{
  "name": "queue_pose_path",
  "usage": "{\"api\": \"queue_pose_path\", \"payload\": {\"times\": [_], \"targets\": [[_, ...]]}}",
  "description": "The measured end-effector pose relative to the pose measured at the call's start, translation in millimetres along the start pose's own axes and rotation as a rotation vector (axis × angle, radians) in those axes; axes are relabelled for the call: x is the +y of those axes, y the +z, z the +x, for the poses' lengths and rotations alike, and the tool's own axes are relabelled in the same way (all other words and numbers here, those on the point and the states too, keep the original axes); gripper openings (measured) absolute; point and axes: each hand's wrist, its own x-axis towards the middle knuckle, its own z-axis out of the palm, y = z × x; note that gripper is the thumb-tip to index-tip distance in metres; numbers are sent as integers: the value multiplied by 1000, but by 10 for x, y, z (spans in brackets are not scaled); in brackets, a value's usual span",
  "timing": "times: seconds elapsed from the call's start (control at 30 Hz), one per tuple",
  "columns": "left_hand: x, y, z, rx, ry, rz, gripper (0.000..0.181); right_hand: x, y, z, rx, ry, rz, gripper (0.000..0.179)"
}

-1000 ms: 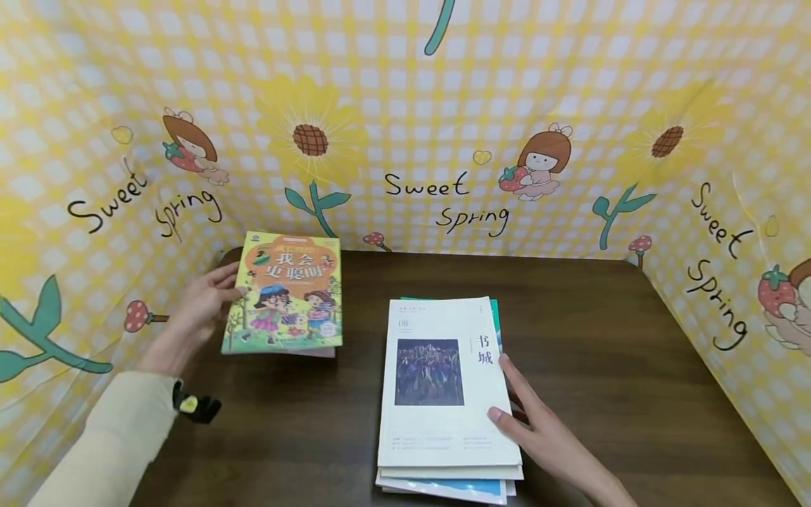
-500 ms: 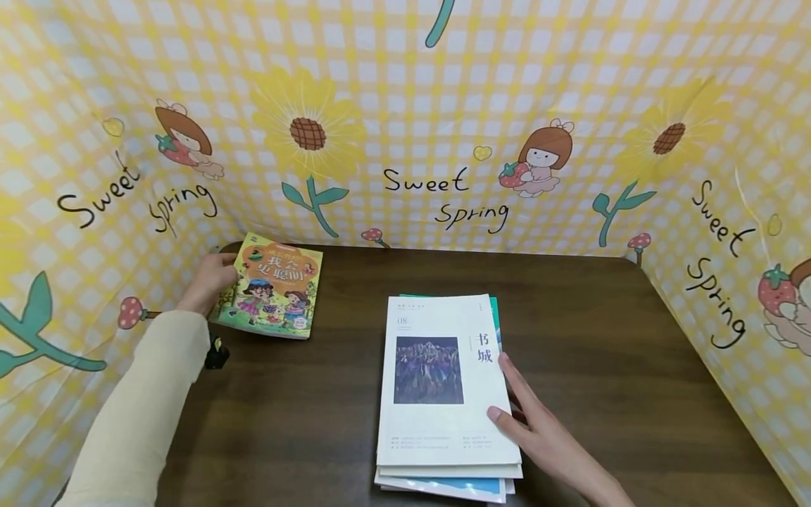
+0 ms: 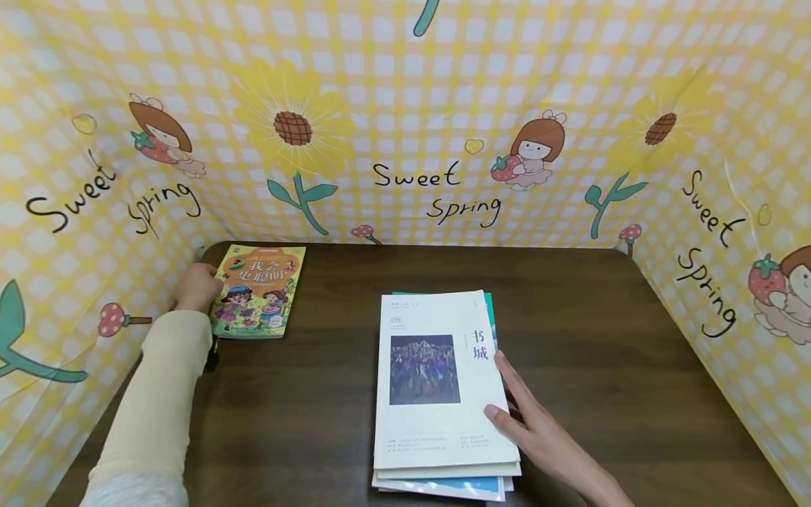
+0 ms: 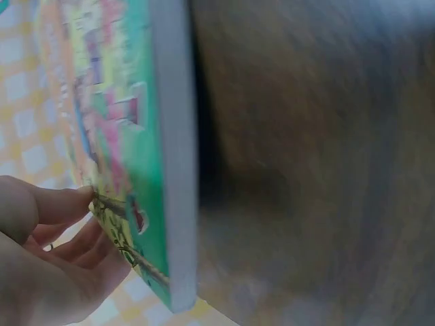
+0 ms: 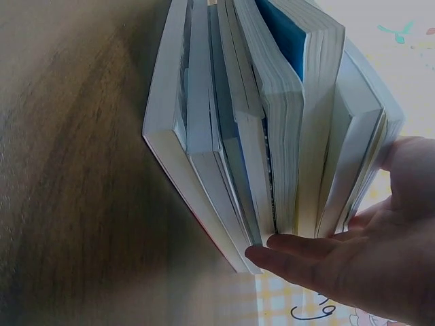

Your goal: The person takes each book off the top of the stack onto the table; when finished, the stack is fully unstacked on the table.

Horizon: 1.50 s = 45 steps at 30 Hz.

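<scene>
At the table's far left, a colourful children's book (image 3: 256, 292) lies cover up, at or just above the wood. My left hand (image 3: 198, 287) holds its left edge; in the left wrist view, the thumb (image 4: 64, 204) is on the cover side, with other fingers behind the edge. Near the table's front middle stands a stack of several books, topped by a white book (image 3: 437, 436) with a dark mountain picture. Along the stack's right side, my right hand (image 3: 538, 429) rests with straight fingers, its thumb on the top cover. The right wrist view shows the stacked page edges (image 5: 282, 156).
The dark wooden table (image 3: 608, 366) carries both the stack and the single book. Yellow checked cloth (image 3: 405, 127) with flower prints rises at the back and both sides, close behind my left hand.
My left hand has moved the children's book left and down into the table's far left corner, where it now lies flatter. The right hand and stack have stayed put; the view shifted slightly.
</scene>
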Motion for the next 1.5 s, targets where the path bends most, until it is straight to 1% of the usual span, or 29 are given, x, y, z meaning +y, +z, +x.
{"api": "queue_pose_path", "payload": {"times": [0.07, 0.1, 0.13, 0.2, 0.27, 0.33, 0.47, 0.5, 0.57, 0.6, 0.67, 0.7, 0.73, 0.77, 0.83, 0.87, 0.93, 1.0, 1.13, 1.23, 1.27, 1.4, 1.47, 1.5], "targets": [[-13, 35, 10, 49, 24, 37, 19, -1, -9, -5, 1, -6, -3, 75], [-18, 53, 19, 73, 39, 55, 12, 0, -14, -8, 1, -9, -8, 75], [-24, 69, 31, 90, 47, 71, 15, 1, -18, -11, 4, -7, -7, 75], [-25, 87, 49, 102, 60, 100, 27, 7, -27, -16, 4, -16, -10, 75], [-12, 88, 61, 88, 81, 116, 21, 12, -35, -22, 2, -30, -17, 75], [30, 83, 64, 31, 87, 123, 17, 19, -40, -27, 5, -41, -18, 75], [165, 69, 48, -99, 131, 140, 32, 29, -36, -40, 16, -43, -30, 75], [199, 74, 40, -120, 147, 149, 32, 32, -34, -41, 20, -44, -35, 75], [273, 90, 3, -152, 210, 180, 35, 32, -31, -41, 24, -45, -44, 75], [315, 103, -30, -170, 240, 191, 34, 31, -31, -39, 24, -47, -47, 75], [412, 149, -114, -201, 310, 216, 38, 27, -34, -38, 23, -54, -49, 75], [473, 178, -170, -231, 337, 221, 40, 25, -38, -38, 23, -58, -47, 75], [536, 206, -232, -266, 360, 223, 47, 24, -44, -39, 21, -59, -44, 75], [602, 238, -296, -301, 371, 235, 52, 21, -50, -40, 21, -60, -42, 75], [732, 296, -415, -367, 376, 253, 71, 19, -65, -41, 24, -63, -37, 75], [782, 321, -463, -399, 372, 263, 77, 17, -71, -41, 24, -63, -35, 76], [858, 356, -529, -435, 346, 288, 82, 16, -79, -36, 26, -66, -36, 76], [883, 373, -552, -450, 328, 307, 81, 18, -80, -29, 27, -71, -36, 76], [841, 388, -528, -458, 315, 320, 76, 24, -76, -27, 29, -72, -33, 76], [794, 398, -504, -464, 302, 302, 75, 11, -79, -25, 31, -60, -27, 75], [751, 420, -474, -465, 295, 293, 77, 4, -79, -22, 31, -55, -31, 75], [660, 430, -425, -470, 267, 276, 76, -12, -72, -5, 27, -51, -30, 75], [627, 439, -414, -473, 254, 274, 76, -11, -64, -2, 26, -49, -34, 75], [645, 426, -433, -474, 249, 276, 74, -9, -60, -3, 25, -48, -33, 75]]}}
